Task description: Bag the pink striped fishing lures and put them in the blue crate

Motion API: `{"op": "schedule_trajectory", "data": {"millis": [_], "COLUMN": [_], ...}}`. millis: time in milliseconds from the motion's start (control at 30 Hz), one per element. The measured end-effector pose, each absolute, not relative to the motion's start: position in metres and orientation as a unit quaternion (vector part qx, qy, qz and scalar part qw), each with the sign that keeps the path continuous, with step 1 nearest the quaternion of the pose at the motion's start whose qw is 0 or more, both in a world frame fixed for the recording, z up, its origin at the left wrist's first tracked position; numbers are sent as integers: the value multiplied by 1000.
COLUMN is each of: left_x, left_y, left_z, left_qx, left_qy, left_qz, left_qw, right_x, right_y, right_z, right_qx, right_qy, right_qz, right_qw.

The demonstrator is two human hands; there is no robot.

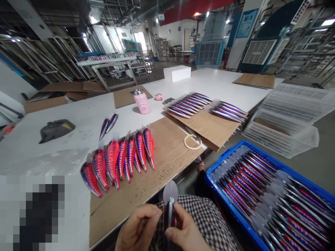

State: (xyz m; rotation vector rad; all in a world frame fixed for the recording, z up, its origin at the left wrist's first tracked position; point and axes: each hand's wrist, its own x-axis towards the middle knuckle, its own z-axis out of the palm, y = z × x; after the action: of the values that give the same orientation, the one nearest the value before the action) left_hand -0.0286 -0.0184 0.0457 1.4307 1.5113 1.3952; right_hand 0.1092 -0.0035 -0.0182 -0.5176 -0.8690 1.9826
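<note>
Both hands meet low in the frame over a checked lap. The left hand [138,226] and the right hand [187,232] are pinched together on a single fishing lure [169,212] — dark-bodied, held upright, its clear round lip pointing up toward the table edge. The grip is narrow, fingers of both hands closed on the lure's body.

On the cardboard sheet [167,153] just ahead lies a row of red-and-purple lures [120,162], side by side, lips up (roughly ten, though they overlap). Two more lures [108,125] lie apart on the white table [209,82] behind them. Further back, another cardboard piece [209,127] carries two groups of silvery-purple lures [188,104].

To the right, the blue crate [222,157] is packed with lures — far more than are laid out, so by this judgement most of the work remains. A pink bottle [142,101], a tape roll [193,142] and white mesh trays [288,118] stand nearby.
</note>
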Motion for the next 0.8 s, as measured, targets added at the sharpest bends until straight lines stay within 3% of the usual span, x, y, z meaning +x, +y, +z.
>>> {"op": "schedule_trajectory", "data": {"millis": [100,500,800], "left_x": [-14,-19,-23], "left_y": [-17,-11,-12], "left_z": [42,27,15], "left_qx": [411,514,527], "left_qy": [615,599,639], "left_qz": [579,552,519], "left_qw": [343,267,211], "right_x": [109,113,119], "right_y": [-4,-3,-6], "right_z": [-11,-8,-24], "right_qx": [-205,-264,-390], "right_qy": [-374,-441,-546], "right_qz": [788,738,624], "right_qw": [443,438,402]}}
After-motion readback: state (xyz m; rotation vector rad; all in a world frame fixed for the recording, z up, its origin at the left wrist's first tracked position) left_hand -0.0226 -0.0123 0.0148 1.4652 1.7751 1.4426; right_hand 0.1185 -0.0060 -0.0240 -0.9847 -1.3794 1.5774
